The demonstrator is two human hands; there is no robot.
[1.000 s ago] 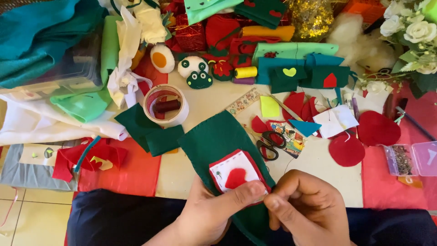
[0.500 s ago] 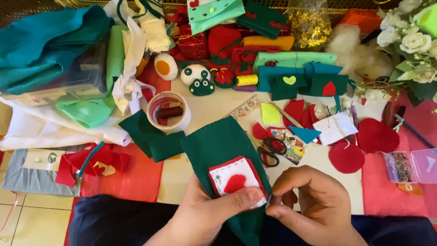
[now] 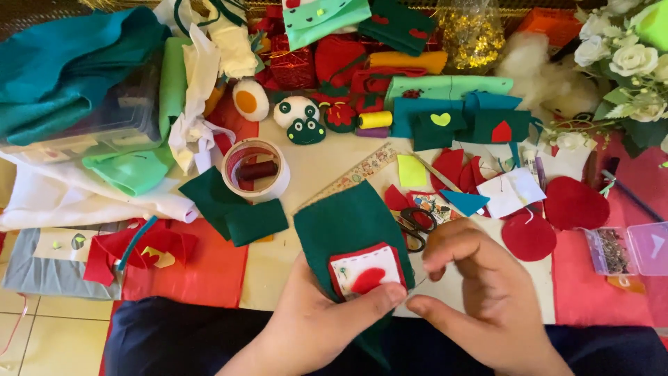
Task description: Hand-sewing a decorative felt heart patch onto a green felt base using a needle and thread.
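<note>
The green felt [image 3: 346,226] with its white patch [image 3: 365,270] was pinched by the left hand [image 3: 316,324], thumb over the patch. The right hand [image 3: 483,306] was curled just beside it; whether anything was gripped couldn't be told.

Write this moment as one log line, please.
left hand: holds green felt piece | right hand: pinched beside white patch | scissors: on table

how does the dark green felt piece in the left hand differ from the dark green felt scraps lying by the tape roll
The held green felt piece carries a white patch with a red border and a red shape on it; the green scraps are plain. The held piece is larger and is pinched by the left hand, while the scraps lie untouched on the table beside the tape roll. Both are the same dark green felt.
</note>
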